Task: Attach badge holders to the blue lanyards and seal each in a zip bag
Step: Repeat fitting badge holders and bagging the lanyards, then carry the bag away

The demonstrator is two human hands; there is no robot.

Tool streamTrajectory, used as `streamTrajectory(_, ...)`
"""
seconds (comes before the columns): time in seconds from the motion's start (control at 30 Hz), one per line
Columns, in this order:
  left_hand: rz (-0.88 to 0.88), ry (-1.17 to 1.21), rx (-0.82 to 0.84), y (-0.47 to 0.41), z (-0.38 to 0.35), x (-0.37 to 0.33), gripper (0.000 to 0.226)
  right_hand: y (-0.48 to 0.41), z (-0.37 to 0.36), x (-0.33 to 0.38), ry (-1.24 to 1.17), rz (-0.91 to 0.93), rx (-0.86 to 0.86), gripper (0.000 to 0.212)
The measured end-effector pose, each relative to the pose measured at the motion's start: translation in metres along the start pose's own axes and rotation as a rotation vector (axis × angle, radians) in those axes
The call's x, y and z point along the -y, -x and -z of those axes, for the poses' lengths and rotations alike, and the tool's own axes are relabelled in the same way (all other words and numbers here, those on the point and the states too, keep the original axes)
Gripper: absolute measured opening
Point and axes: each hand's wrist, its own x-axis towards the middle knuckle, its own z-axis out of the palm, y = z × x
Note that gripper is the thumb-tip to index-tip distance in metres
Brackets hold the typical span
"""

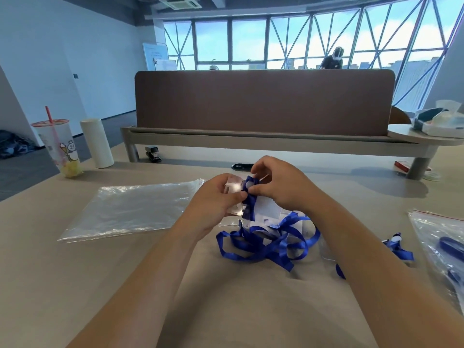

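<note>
**Clear holder and blue ribbon pinched above the counter**

The counter is a smooth, matte beige surface. On its left lies a flat, glossy stack of clear plastic bags, rectangular and slightly wrinkled, catching the light. At the right edge lies a zip bag with a red strip along its mouth and something dark blue inside. Just beside it lies a second lanyard.

The left grip is narrow, thumb and fingers pinching a badge holder. The holder is a stiff, transparent, shiny sleeve with a slot near its top, raised just above the counter. The right grip is also narrow, fingertips closed on the head of the blue lanyard, right against the holder's edge. Whether the clip is through the slot cannot be told.

The lanyard is a flat, satiny royal-blue ribbon. It hangs from the hands and falls in loose loops and folds on the counter, over more clear holders with white inserts.

Farther back stand a brown felt-like divider panel, a frosted plastic cup with a red straw, a white roll and a black stapler.
</note>
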Motion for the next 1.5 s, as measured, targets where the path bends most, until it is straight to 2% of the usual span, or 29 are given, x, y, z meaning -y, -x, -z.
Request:
streamTrajectory(0.2, 0.003, -0.014, -0.117, -0.001, -0.005, -0.004, 0.019, 0.0, 0.004, -0.002, -0.002, 0.014, 0.044, 0.024)
streamTrajectory(0.43, 0.063, 0.157, -0.204, -0.002, 0.002, -0.018, 0.009, 0.001, 0.005, -0.003, -0.084, -0.041, -0.092, 0.02)
streamTrajectory(0.5, 0.065, 0.047, -0.216, -0.003, 0.017, -0.013, 0.013, 0.001, 0.0, -0.002, -0.126, -0.068, -0.135, 0.018)
streamTrajectory(0.57, 0.063, -0.202, -0.212, 0.0, 0.035, -0.002, 0.022, -0.002, -0.006, -0.001, -0.156, -0.099, -0.158, 0.017)
streamTrajectory(0.63, 0.074, -0.404, -0.164, 0.006, 0.049, 0.01, 0.031, -0.008, -0.013, 0.002, -0.144, -0.118, -0.158, 0.018)
streamTrajectory(0.77, 0.088, -0.782, -0.069, 0.006, 0.074, 0.035, 0.029, -0.024, -0.033, 0.013, -0.09, -0.145, -0.147, 0.022)
streamTrajectory(0.83, 0.103, -0.883, -0.006, 0.006, 0.085, 0.041, 0.033, -0.031, -0.043, 0.019, -0.067, -0.158, -0.146, 0.025)
streamTrajectory(1.0, 0.074, -0.934, 0.117, 0.015, 0.095, 0.045, 0.034, -0.037, -0.058, 0.025, 0.023, -0.144, -0.14, 0.027)
streamTrajectory(1.17, 0.033, -0.941, 0.074, 0.021, 0.097, 0.044, 0.026, -0.036, -0.06, 0.023, 0.057, -0.141, -0.116, 0.024)
streamTrajectory(1.27, 0.082, -0.913, 0.04, 0.016, 0.09, 0.041, 0.039, -0.037, -0.058, 0.02, 0.057, -0.151, -0.121, 0.023)
streamTrajectory(1.5, 0.145, -1.004, 0.068, 0.005, 0.074, 0.039, 0.035, -0.038, -0.058, 0.017, 0.069, -0.151, -0.108, 0.026)
